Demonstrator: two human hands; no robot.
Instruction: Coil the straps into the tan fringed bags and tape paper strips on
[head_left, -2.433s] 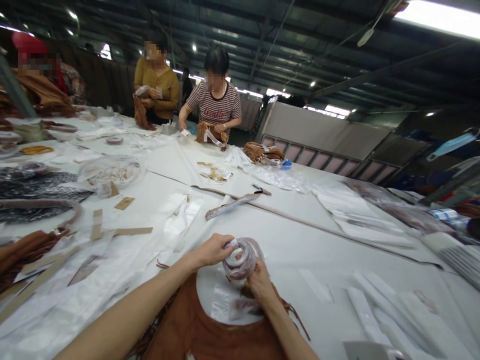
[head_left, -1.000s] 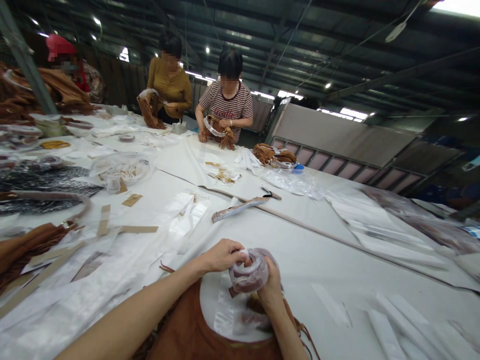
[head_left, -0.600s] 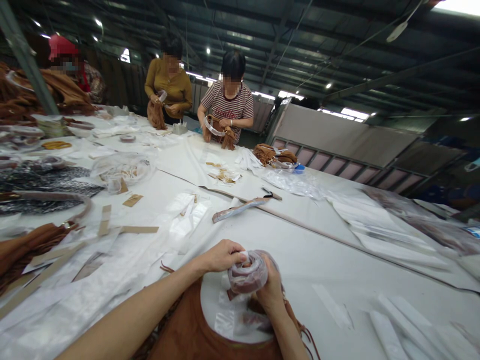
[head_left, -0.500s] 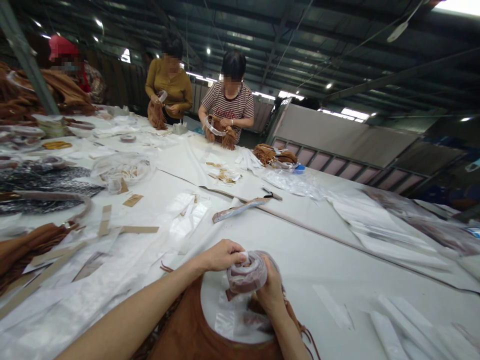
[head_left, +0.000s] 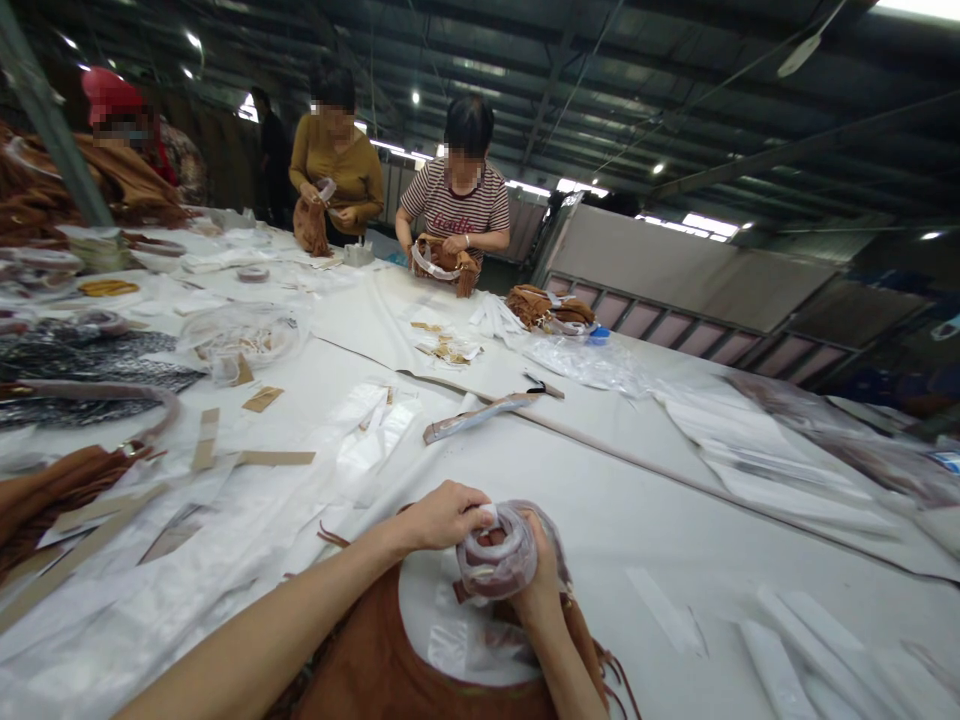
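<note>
A coiled brown strap wrapped in clear plastic film is held up over the table in both hands. My left hand is closed, its thumb and fingers pinching the film at the coil's upper left edge. Around the coil's right side wrap the fingers of my right hand, partly hidden behind it. Below lies a brown suede bag with a wide curved opening and thin fringe strands at its right. Clear plastic shows inside that opening.
Brown card strips and plastic sheets cover the table's left side. A narrow wrapped piece lies ahead, white strips at right. Two co-workers handle brown bags across the table; another person stands far left.
The coil has tilted slightly, showing more of its top, with both hands still on it. The co-worker in stripes has raised and turned a bag a little. A dark figure shows in the background.
</note>
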